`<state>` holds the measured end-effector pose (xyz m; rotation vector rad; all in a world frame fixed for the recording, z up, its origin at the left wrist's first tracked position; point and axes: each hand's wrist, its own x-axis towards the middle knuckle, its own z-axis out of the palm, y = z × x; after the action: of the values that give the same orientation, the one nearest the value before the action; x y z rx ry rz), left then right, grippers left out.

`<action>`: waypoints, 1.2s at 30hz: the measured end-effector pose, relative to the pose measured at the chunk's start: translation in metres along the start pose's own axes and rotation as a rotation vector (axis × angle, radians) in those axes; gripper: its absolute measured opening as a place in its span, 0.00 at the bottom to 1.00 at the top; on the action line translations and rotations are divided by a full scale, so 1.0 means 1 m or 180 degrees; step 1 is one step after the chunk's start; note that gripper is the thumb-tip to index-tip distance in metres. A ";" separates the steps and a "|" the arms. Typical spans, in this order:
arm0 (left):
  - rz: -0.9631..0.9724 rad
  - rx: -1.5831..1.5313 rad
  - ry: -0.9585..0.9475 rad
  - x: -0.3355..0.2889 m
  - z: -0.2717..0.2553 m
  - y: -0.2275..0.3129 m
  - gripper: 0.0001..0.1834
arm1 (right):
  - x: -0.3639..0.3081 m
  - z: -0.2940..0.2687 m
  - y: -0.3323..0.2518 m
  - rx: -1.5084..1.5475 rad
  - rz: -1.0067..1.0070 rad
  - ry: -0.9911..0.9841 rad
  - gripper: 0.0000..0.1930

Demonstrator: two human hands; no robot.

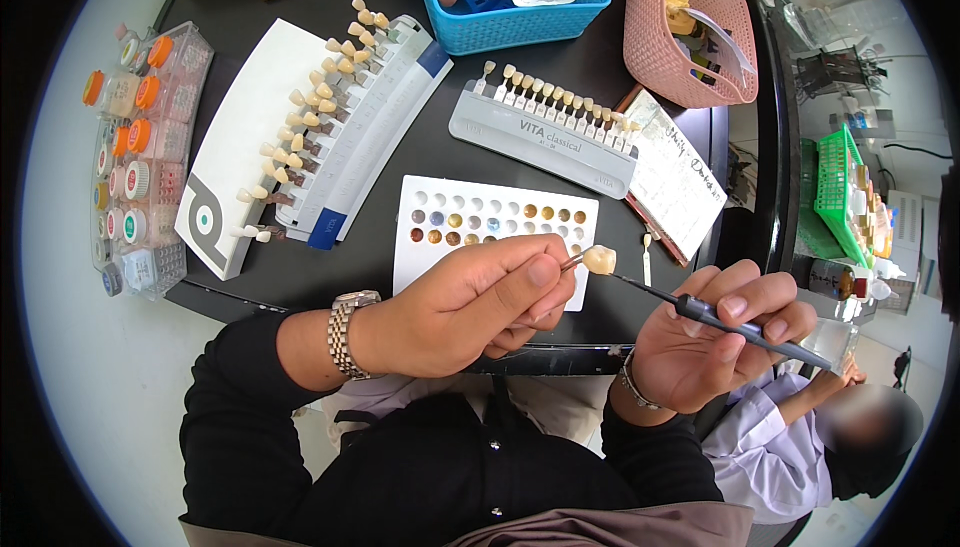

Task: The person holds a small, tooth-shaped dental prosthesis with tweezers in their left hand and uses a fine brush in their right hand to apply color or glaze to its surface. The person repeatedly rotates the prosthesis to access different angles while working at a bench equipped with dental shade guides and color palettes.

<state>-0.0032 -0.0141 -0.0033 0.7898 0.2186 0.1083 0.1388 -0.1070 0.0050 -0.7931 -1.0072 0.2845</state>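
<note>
My left hand point(470, 302) is closed, fingers pinched around a thin copper-coloured holder point(571, 262); most of this holder is hidden in the hand. At its end sits a cream dental crown point(599, 260). My right hand point(715, 337) grips a fine brush point(685, 305) with a dark handle like a pen. The brush tip is at the lower right of the crown; whether it touches, I cannot tell. Beneath my left hand lies a white palette point(500, 203) with rows of small wells, several filled with brown, yellow and bluish stain.
Two tooth shade guides, one large point(365, 137) and one small point(540, 137), stand behind the palette. A single shade tab point(647, 259) lies near a notebook point(680, 177). Blue point(510, 32) and pink point(640, 57) baskets, stacked jars point(140, 162) and a seated person point(770, 437) surround the table.
</note>
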 end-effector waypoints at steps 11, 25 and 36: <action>-0.0193 -0.0526 -0.0218 0.001 -0.006 -0.001 0.17 | 0.004 -0.005 -0.001 0.0454 0.0285 0.0124 0.11; 0.0359 0.0176 -0.0216 -0.002 -0.005 -0.004 0.14 | 0.008 -0.008 0.001 0.0579 0.0678 0.1020 0.22; 0.1687 0.2939 0.0588 0.003 -0.004 0.006 0.11 | 0.005 -0.007 0.002 0.0217 0.0121 0.0911 0.18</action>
<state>-0.0010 -0.0072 -0.0023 1.7515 0.2276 0.6116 0.1476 -0.1067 0.0046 -0.7668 -0.7107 0.2290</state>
